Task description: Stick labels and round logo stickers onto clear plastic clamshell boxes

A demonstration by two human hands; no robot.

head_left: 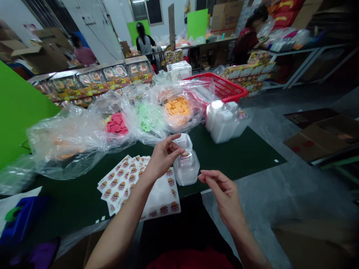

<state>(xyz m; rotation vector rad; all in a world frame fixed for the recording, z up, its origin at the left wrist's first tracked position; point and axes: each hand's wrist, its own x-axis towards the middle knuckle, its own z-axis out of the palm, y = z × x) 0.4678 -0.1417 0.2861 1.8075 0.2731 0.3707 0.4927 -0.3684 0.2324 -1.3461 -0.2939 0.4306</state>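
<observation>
A clear plastic clamshell box lies hinged apart on the dark green table, with a round burger sticker at its nearer half. My left hand is over the box's left side, index finger and thumb apart. Its thumb tip meets the sticker's edge; whether the sticker clings to the thumb or lies on the box, I cannot tell. Just right of the box, my right hand has thumb and fingertips drawn together; anything between them is too small to make out. Under my left forearm are fanned sheets of burger stickers.
Stacked clear boxes stand at the right, before a red basket. Plastic bags hold pink pieces, green pieces and orange pieces. A blue tape dispenser sits at the left. Co-workers are at tables behind.
</observation>
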